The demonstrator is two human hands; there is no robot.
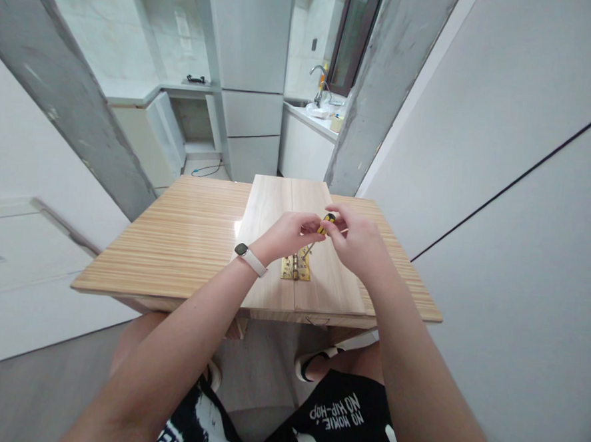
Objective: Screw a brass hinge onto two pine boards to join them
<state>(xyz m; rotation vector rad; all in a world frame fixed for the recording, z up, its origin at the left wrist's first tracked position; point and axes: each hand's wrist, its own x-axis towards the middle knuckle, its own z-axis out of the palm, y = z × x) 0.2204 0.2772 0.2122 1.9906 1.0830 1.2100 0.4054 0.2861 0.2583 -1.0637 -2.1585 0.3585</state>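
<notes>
A screwdriver (326,224) with a yellow and black handle is tilted over a brass hinge (296,266), its shaft reaching down to the hinge's right leaf. The fingers of my right hand (353,238) are closed round the handle's upper part. My left hand (295,233) pinches the handle lower down, near the shaft. Two pale wooden boards (266,206) lie side by side, and the hinge spans the seam between them near their front end. Screw heads on the hinge are too small to make out well.
The boards rest on a striped wooden table (194,241), whose front edge is close to my knees. A white cabinet wall (502,193) runs along the right side. Behind the table are a tall fridge (252,115) and a sink tap (318,79).
</notes>
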